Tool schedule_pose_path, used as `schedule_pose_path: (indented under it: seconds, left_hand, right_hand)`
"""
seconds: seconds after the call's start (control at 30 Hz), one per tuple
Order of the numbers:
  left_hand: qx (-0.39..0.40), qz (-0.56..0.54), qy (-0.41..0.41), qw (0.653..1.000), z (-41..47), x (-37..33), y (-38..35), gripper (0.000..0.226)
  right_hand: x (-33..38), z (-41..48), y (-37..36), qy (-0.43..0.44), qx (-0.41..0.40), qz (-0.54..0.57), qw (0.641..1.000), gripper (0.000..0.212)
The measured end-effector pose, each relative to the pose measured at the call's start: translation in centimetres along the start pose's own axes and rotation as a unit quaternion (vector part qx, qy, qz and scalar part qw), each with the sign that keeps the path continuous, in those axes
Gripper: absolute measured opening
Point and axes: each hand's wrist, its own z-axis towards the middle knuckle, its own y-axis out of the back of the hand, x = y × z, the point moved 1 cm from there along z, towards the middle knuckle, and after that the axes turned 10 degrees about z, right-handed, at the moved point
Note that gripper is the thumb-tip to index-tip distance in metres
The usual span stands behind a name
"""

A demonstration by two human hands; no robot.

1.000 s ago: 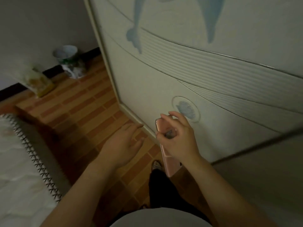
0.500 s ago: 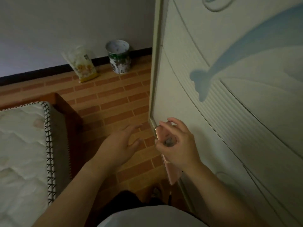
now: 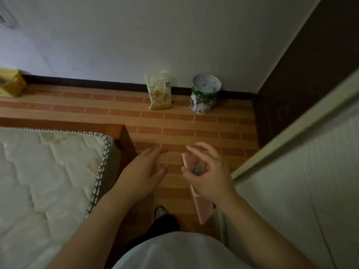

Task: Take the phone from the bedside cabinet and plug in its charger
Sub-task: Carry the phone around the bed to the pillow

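A pink phone [image 3: 196,193] is held edge-on in the right hand [image 3: 208,176], near the middle of the scene above the brick-patterned floor [image 3: 174,131]; the fingers [image 3: 200,150] are curled over its far end and closed on it, while its near end hangs free below the wrist; a small ring-like fitting on its back is seen under the fingers, too blurred to be made out. The left hand [image 3: 144,171] is held just left of the phone, fingers spread and empty, apart from it. A mattress [image 3: 48,171] on a wooden bed frame [image 3: 124,138] is seen at the left; a pale wardrobe door [image 3: 301,191] is seen at the right. A printed packet [image 3: 160,91] and a green tin [image 3: 205,95] are stood against the far wall [image 3: 155,35], side by side but apart; a yellowish box [image 3: 10,83] is seen at the far left.
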Motion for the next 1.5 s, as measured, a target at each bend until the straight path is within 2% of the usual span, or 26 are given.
schedule_pose_path:
  seconds: [0.2,0.4,0.6,0.7,0.87,1.2,1.5]
  left_hand:
    - [-0.025,0.005,0.018,1.000,10.6,5.1,5.9,0.044]
    - [-0.020,-0.014,0.044,0.999,19.6,9.6,8.4,0.044]
    - [-0.027,-0.008,0.064,0.998,32.5,15.6,11.4,0.046]
    - [-0.040,-0.019,0.079,0.996,39.8,18.5,13.6,0.052]
    - [-0.058,-0.028,0.126,0.990,48.9,23.4,18.0,0.048]
    - [-0.132,-0.054,0.271,0.952,53.2,37.4,26.1,0.048]
    - [-0.154,-0.027,0.338,0.928,55.5,55.3,37.2,0.048]
  right_hand:
    - [1.8,13.6,-2.5,0.022,0.018,0.030,0.999,0.050]
    - [0.7,24.7,-5.4,0.018,0.025,0.024,0.999,0.049]
    - [-0.4,40.1,-8.2,0.045,0.030,0.034,0.998,0.051]
    - [-0.8,48.5,-9.2,0.055,0.055,0.027,0.997,0.052]
    - [0.3,61.1,-12.9,0.075,0.121,0.014,0.990,0.051]
    - [6.9,76.2,-27.6,0.109,0.295,0.024,0.949,0.052]
    - [16.5,88.0,-47.6,0.171,0.381,0.036,0.908,0.048]
